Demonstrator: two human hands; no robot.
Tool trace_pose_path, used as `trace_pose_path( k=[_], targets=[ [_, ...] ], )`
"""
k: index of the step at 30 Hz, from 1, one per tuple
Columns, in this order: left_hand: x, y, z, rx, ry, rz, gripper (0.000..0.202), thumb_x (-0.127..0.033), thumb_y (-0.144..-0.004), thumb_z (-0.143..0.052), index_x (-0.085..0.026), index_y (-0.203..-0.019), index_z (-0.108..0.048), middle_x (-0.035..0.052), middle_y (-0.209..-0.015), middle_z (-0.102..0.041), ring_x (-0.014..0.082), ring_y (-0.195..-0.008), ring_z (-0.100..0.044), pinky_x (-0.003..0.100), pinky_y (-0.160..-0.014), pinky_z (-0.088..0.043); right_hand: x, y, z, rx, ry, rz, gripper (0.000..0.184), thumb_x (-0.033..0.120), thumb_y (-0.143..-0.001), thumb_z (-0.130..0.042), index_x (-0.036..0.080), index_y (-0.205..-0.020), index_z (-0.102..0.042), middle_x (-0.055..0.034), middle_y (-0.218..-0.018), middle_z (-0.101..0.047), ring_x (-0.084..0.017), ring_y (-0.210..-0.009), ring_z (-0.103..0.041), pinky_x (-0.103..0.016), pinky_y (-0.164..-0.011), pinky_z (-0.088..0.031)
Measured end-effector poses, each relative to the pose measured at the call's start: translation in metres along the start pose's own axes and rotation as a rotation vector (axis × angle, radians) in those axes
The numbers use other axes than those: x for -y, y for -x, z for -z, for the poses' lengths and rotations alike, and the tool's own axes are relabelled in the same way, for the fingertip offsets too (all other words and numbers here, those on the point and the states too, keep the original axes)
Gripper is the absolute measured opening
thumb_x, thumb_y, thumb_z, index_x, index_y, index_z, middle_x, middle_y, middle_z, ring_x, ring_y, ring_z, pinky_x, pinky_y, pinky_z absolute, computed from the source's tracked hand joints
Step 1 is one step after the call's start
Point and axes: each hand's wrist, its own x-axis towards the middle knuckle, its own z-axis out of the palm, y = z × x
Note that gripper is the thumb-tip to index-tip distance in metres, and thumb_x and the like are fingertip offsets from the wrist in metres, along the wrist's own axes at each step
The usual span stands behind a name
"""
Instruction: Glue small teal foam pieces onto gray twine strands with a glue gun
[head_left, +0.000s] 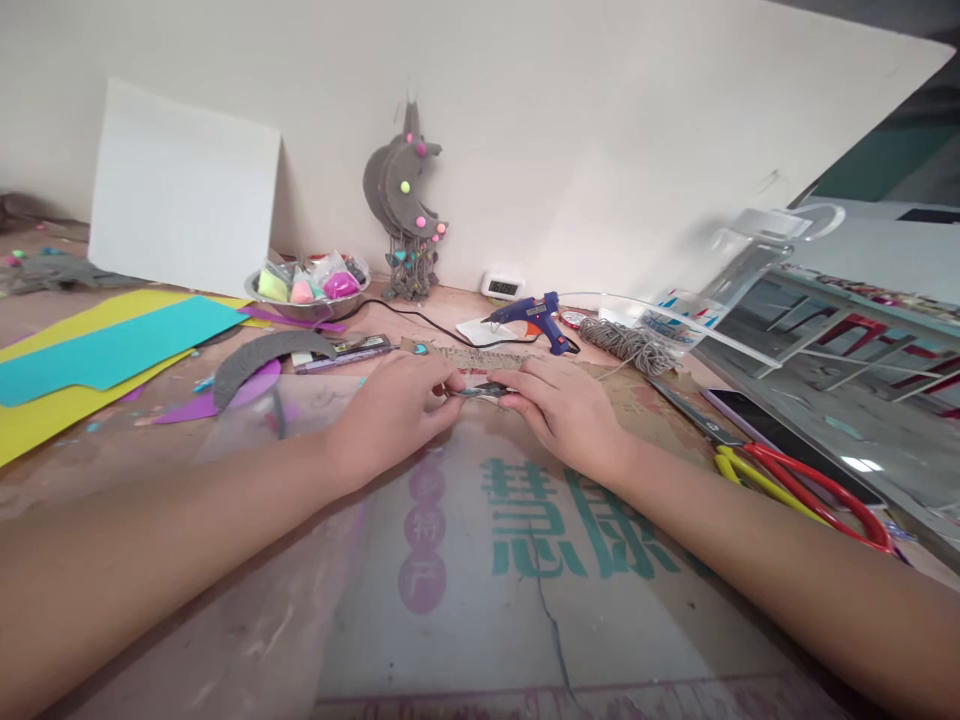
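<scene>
My left hand point(397, 410) and my right hand point(574, 410) meet over the middle of the table, their fingertips pinched at opposite ends of a small, thin dark grey piece point(484, 391). Its exact kind is too small and too covered by fingers to make out. Beneath my arms lies a see-through plastic sheet point(450, 640) printed with green and purple characters. A loose grey strand point(553, 625) rests on it. Just beyond my hands runs a brownish cardboard edge point(480, 357). A grey crescent piece point(259, 360) lies left of my left hand.
A blue glue gun point(536, 318) and a ball of grey cord point(630, 343) lie behind my hands. Red-and-yellow scissors point(795, 475) and a phone point(787, 440) sit right. Leftward are a bowl point(307, 300) and coloured sheets point(112, 350). A moon decoration point(409, 190) hangs on the wall.
</scene>
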Motion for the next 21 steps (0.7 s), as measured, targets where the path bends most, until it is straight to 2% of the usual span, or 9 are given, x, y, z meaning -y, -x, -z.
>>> trace_pose_path(
  k=[16,21],
  targets=[
    [-0.0009,-0.0007,0.0015,0.019,0.009,0.014,0.01,-0.023,-0.078,-0.048,-0.02,-0.078,-0.057,-0.0023,-0.077,-0.065,0.0162,-0.076,-0.058,0.031,-0.077,-0.039,0.0005,0.0002,0.0021,-0.01,-0.067,-0.009,0.031,0.033,-0.091,-0.04,0.018,-0.109,-0.06,-0.0073,-0.085,-0.061,-0.019,-0.082,-0.053,-0.031,-0.074,-0.041],
    [-0.0015,-0.0012,0.0026,0.036,0.041,0.043,0.013,-0.026,-0.08,-0.046,-0.02,-0.077,-0.057,-0.0012,-0.076,-0.065,0.017,-0.075,-0.058,0.032,-0.075,-0.04,0.0003,0.0006,0.0013,-0.054,-0.132,-0.075,0.033,0.032,-0.091,-0.039,0.019,-0.117,-0.054,-0.0094,-0.097,-0.061,-0.02,-0.091,-0.054,-0.033,-0.08,-0.043]
  ],
)
